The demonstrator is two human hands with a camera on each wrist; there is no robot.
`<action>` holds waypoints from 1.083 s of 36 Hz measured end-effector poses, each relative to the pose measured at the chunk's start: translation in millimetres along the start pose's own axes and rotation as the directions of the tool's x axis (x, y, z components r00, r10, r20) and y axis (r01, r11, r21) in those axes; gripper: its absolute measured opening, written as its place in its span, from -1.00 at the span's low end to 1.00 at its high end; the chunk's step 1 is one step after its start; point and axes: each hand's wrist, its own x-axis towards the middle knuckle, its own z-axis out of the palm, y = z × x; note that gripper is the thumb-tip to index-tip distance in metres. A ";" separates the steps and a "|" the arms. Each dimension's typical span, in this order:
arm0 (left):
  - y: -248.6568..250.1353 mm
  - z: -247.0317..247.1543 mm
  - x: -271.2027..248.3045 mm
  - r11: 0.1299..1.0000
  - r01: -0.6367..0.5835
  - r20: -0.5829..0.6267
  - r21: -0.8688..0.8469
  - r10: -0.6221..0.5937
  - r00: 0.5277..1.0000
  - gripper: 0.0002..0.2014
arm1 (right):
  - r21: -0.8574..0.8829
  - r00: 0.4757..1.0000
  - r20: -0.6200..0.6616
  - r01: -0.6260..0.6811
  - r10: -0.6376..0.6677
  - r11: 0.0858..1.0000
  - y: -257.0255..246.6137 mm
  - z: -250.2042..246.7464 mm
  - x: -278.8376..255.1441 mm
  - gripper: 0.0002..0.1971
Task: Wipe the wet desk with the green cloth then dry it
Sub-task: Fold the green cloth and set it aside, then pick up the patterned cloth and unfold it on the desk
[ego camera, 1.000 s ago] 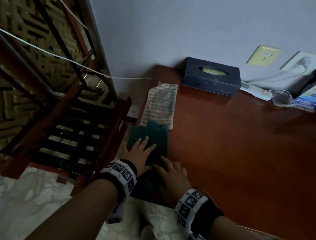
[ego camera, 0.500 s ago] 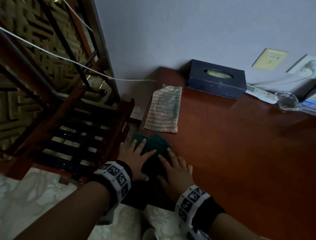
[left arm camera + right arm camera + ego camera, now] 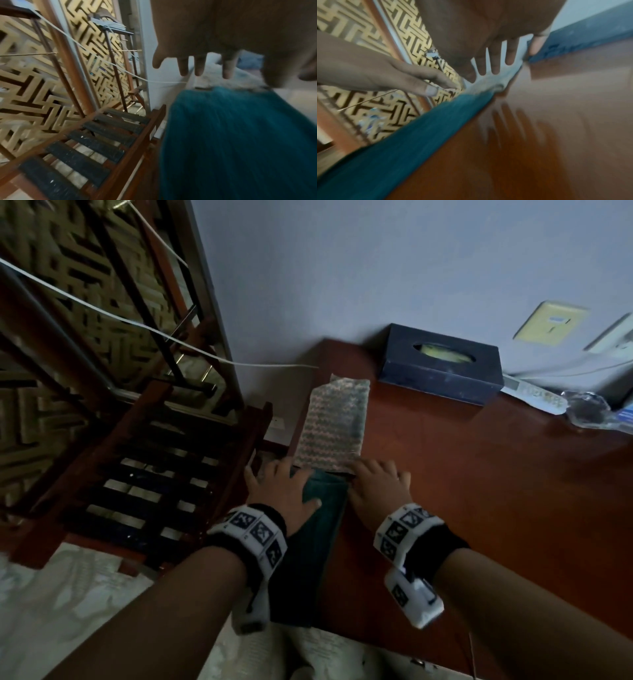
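Looks like this is somewhere in the wiping half, hard to say how far. The green cloth [image 3: 320, 529] is spread along the left edge of the desk [image 3: 479, 508], at about 7 o'clock on the surface, its near end hanging off toward the person. The left hand [image 3: 284, 491] lies flat on the cloth's far end with fingers [image 3: 199, 65] straight and spread, gripping nothing. The right hand [image 3: 378, 487] sits just beside the cloth's right edge, fingers [image 3: 494, 63] also straight and splayed, pressing on the desk or the cloth's edge, I can't tell which. Touching the cloth's far end, at 12 o'clock from it, is a knitted patterned cloth [image 3: 330, 426], my guess for the drying part, and it looks untouched. The wood is shiny, but I can't make out wet patches in this light, so drying seems still to do.
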 end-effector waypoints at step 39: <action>155.5 -126.8 4.2 0.496 -0.552 -0.184 -0.670 0.610 0.771 -0.79 | 0.790 0.999 -0.038 0.016 0.024 0.613 120.0 -110.0 -34.9 -0.27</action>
